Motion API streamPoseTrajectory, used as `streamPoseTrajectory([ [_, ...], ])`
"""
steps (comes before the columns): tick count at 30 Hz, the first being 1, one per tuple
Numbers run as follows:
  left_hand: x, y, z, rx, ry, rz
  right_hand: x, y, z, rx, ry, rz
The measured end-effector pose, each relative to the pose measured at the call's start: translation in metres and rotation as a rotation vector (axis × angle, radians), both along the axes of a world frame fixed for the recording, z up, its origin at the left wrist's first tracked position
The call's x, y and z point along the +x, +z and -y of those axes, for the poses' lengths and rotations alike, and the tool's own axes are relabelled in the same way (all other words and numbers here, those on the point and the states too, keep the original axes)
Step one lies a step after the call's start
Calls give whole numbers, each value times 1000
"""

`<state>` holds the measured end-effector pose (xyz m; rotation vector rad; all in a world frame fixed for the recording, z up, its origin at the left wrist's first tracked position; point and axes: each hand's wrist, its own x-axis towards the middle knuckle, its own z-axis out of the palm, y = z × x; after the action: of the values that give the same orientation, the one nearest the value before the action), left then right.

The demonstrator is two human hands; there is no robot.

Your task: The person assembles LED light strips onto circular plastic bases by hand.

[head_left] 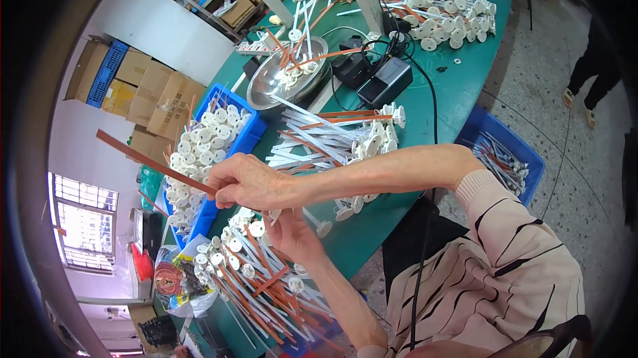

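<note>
Where head view looks down on the green table | right hand: fingers clamped on 1 brown strip, which slants up-left across the blue bin of white discs | left hand: just below, partly hidden, cannot tell finger state; disc-ended strips beside it

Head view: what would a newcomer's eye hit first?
Probably the long brown strip held in the right hand, jutting toward the picture's left edge. Next, likely the blue bin just beyond that hand, heaped with white discs. After that, perhaps the shiny metal bowl higher up on the green table.
</note>
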<state>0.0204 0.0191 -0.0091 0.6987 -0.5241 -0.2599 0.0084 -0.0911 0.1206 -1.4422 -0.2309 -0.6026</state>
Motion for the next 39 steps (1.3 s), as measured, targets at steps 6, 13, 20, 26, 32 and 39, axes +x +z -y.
streamPoseTrajectory([
  [6, -2, -5, -7, 40, 66, 3, 0, -6, 2, 20, 47, -56],
  [13, -3, -6, -11, 64, 65, -52, -12, -38, 0, -350, 26, -144],
  [20, -3, -4, -4, -11, -204, -76, -25, -27, 25, -395, -20, -119],
  [26, -9, 0, -3, -17, -149, -41, -29, -28, 32, -379, 17, -241],
  [32, -9, -4, -5, 65, -34, -66, -32, -32, 29, -455, 4, -249],
  [39, -10, 0, -6, 33, -72, -89, -34, -28, 23, -346, 60, -264],
])
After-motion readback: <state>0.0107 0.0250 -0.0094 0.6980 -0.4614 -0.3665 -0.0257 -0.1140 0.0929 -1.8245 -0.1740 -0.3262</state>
